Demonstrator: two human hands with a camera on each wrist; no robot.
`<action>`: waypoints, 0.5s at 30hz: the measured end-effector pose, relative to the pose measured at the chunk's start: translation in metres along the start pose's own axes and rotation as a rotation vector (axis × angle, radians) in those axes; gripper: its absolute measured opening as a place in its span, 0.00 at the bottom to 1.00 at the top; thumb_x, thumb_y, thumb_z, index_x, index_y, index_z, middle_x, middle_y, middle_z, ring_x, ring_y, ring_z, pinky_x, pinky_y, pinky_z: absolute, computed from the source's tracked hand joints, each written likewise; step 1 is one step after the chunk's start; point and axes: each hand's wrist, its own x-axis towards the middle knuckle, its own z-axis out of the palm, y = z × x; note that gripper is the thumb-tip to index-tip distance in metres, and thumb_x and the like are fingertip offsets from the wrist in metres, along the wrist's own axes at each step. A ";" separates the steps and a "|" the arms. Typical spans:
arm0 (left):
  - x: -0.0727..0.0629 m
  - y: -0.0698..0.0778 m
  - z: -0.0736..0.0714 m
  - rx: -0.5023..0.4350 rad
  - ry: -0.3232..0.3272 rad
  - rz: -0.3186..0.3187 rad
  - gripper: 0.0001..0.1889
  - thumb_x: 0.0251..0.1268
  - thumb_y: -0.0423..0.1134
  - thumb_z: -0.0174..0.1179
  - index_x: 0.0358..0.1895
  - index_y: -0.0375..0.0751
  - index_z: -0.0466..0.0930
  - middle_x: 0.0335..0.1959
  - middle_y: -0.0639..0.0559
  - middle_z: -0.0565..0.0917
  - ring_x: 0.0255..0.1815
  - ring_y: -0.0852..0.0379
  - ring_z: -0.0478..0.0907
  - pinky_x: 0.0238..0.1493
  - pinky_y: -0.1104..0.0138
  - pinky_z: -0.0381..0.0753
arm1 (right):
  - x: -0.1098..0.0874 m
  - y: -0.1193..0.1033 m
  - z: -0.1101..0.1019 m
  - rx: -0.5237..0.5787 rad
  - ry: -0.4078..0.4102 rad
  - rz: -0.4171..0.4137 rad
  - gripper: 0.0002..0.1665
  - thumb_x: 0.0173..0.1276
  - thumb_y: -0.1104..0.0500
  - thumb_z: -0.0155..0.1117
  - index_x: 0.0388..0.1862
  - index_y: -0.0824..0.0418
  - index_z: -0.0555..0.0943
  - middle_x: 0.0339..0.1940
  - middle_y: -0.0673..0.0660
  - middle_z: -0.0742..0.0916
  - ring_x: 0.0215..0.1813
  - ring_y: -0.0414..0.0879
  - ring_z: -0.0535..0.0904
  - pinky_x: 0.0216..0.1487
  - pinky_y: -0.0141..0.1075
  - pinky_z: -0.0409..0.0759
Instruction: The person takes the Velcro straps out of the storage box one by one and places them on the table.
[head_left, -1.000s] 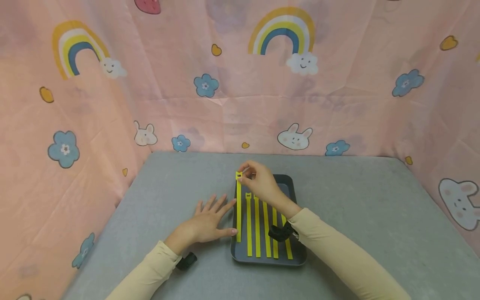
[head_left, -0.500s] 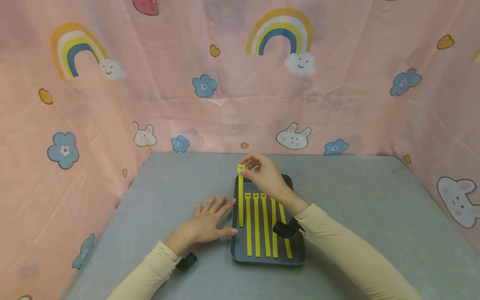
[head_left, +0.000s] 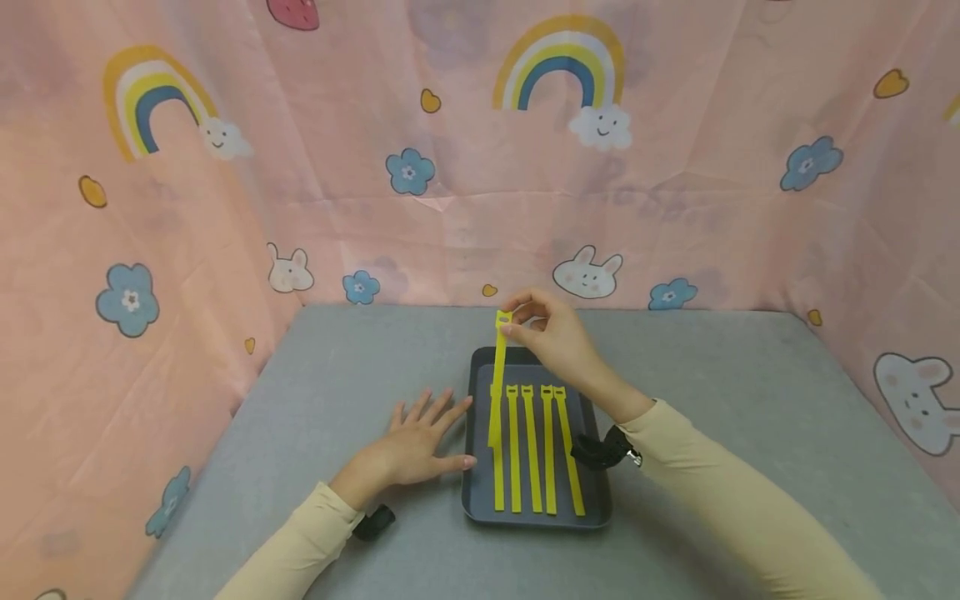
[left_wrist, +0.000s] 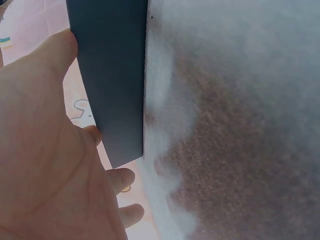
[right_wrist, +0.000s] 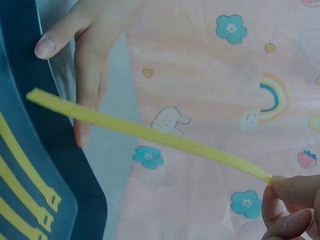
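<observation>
Pink cloth point(head_left: 465, 233) backs the grey table point(head_left: 720, 400). My right hand point(head_left: 558, 337) pinches a strap point(head_left: 497, 375) above the tray point(head_left: 480, 492); it looks light and bendy, best held by its slotted head. My left hand point(head_left: 408, 450) is spread beside the tray.

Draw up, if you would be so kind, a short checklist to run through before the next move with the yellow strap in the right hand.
1. Grip: the right hand pinches the lifted strap at its slotted end: ok.
2. Clearance: the lifted strap is apart from the five lying straps in the right wrist view: ok.
3. Tray: the tray sits flat on the table: ok.
4. Spacing: lying straps evenly spread: not ok, the two rightmost crowd together at their slotted ends.
5. Steadying: the left hand is at the tray's left side; whether it braces it: cannot tell.
</observation>
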 end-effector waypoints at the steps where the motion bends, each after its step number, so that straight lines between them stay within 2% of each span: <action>1: 0.000 0.000 -0.001 0.002 -0.003 0.002 0.48 0.62 0.76 0.48 0.80 0.66 0.40 0.84 0.48 0.43 0.83 0.36 0.36 0.74 0.31 0.35 | 0.000 -0.001 -0.003 -0.006 0.002 -0.003 0.13 0.67 0.58 0.69 0.49 0.53 0.80 0.39 0.57 0.85 0.26 0.47 0.74 0.31 0.34 0.73; 6: -0.003 0.002 -0.005 0.012 0.000 0.016 0.47 0.63 0.74 0.49 0.81 0.64 0.42 0.83 0.47 0.44 0.83 0.35 0.38 0.74 0.30 0.37 | -0.003 -0.001 -0.020 -0.041 0.017 -0.031 0.14 0.67 0.57 0.69 0.50 0.57 0.81 0.38 0.59 0.85 0.33 0.47 0.79 0.35 0.33 0.75; 10: -0.004 0.002 -0.006 0.003 -0.003 0.018 0.47 0.63 0.74 0.50 0.81 0.63 0.42 0.84 0.48 0.44 0.83 0.36 0.36 0.74 0.31 0.37 | -0.007 0.000 -0.034 -0.059 0.027 -0.038 0.14 0.66 0.58 0.70 0.49 0.58 0.81 0.38 0.58 0.85 0.32 0.43 0.79 0.37 0.32 0.77; 15: -0.004 0.001 -0.004 -0.005 0.005 0.023 0.48 0.63 0.74 0.50 0.81 0.61 0.43 0.83 0.47 0.44 0.83 0.35 0.37 0.74 0.30 0.37 | -0.013 0.003 -0.052 -0.091 0.046 -0.015 0.14 0.66 0.56 0.70 0.49 0.56 0.82 0.37 0.54 0.85 0.31 0.42 0.80 0.37 0.32 0.78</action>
